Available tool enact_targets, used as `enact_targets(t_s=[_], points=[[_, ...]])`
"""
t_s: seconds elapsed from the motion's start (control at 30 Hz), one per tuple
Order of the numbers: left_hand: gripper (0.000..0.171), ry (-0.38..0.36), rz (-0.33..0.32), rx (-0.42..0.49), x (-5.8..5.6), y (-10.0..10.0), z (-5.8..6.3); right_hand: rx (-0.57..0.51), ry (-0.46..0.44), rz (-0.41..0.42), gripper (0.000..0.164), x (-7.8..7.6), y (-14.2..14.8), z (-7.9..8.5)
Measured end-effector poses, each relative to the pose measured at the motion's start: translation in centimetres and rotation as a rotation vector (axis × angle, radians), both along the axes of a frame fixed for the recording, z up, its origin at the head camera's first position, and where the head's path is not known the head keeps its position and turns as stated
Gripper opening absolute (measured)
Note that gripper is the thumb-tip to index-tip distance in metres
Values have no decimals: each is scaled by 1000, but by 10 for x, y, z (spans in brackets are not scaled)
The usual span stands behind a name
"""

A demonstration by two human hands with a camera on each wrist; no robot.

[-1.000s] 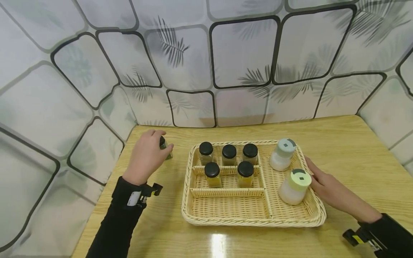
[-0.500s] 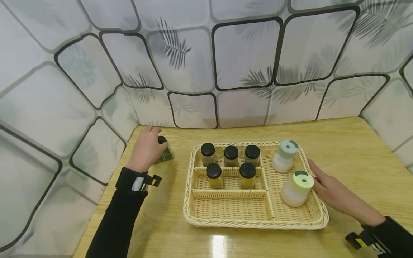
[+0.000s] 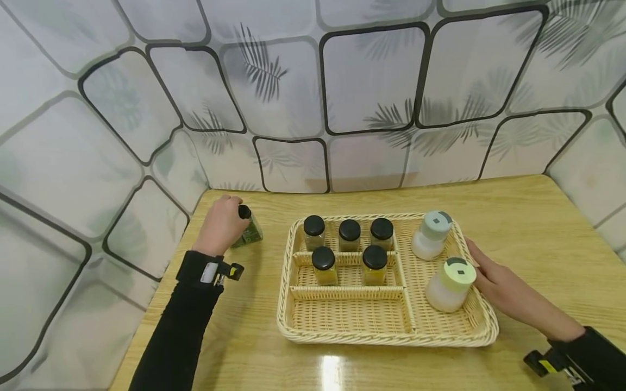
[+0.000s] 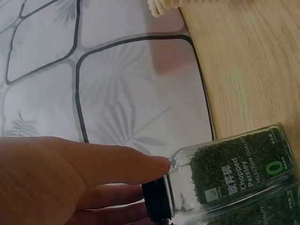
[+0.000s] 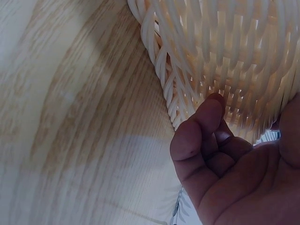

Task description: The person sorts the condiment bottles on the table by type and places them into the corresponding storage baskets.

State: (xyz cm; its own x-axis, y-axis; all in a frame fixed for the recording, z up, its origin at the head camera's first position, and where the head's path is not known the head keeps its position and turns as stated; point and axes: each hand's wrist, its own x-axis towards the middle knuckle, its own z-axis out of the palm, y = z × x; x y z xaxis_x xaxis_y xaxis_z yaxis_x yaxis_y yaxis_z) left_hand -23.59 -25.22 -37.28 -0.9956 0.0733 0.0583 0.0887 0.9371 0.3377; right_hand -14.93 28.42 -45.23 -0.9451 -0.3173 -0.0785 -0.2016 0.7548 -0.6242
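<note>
My left hand pinches the black cap of a clear, square-sided jar of chopped parsley, left of the basket. Green flakes and a printed label show through its glass; the palm hides part of the cap in the left wrist view. At the right end of the wicker basket, my right hand holds the side, its fingers curled against the woven outer wall. Inside that end stand a jar with a grey-blue lid and another with a yellow-green lid.
Several black-capped spice jars stand in the basket's back and middle left compartments. The front left compartment shows bare wicker. A patterned curtain borders the wooden table behind and on the left.
Over the last second my left hand has shifted slightly back and left, and the parsley jar has turned, with more of its green label showing. My right hand keeps its place at the basket.
</note>
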Motion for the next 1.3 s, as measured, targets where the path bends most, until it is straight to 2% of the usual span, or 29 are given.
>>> enact_targets(t_s=[0.27, 0.93, 1.3], points=[[46, -13, 11, 1, -4, -3, -5, 4, 0, -2, 65, -1, 0, 1], [38, 38, -1, 23, -3, -5, -10, -6, 2, 7, 65, 3, -2, 0], [33, 80, 8, 36, -1, -4, -7, -3, 1, 4, 65, 3, -1, -2]])
